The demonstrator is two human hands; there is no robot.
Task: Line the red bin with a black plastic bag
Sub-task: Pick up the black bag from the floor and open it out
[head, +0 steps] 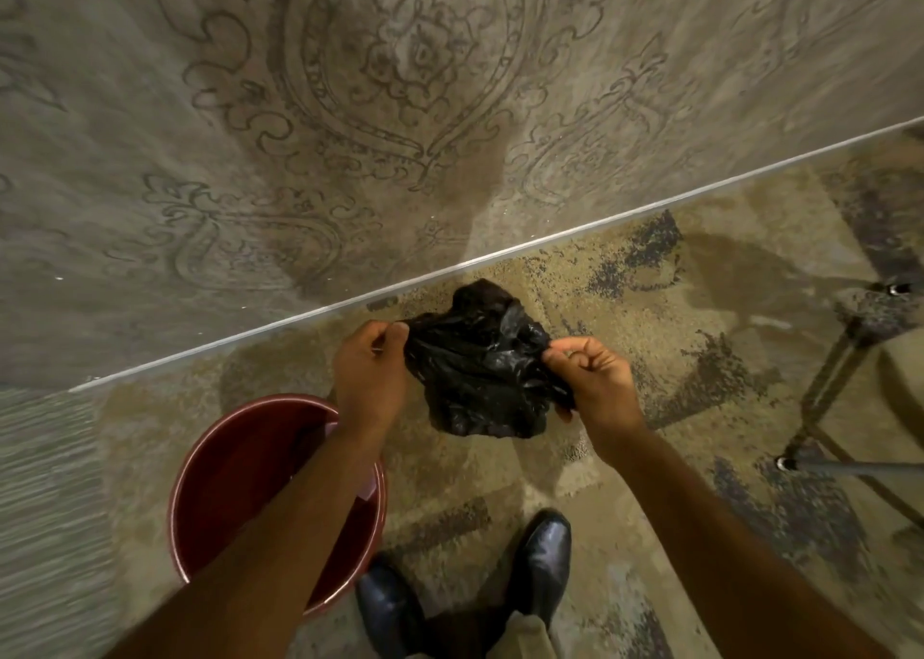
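Head view: left hand (372,366) and right hand (595,373) fingers pinch the crumpled black bag (475,373).

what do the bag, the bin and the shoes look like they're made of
Black bag: thin plastic film, glossy, going by its crumples and glints. Red bin: likely moulded plastic, smooth with a slight sheen on the rim. Black shoes: probably polished leather, shiny highlights, though synthetic is possible.

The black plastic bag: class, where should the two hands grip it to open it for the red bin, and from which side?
Grip the black plastic bag at its upper edge, one hand per side, as the left hand and right hand do. It hangs crumpled between them, so pinching opposite sides probably lets the mouth spread before lowering it from above into the red bin, which stands open-topped at lower left.
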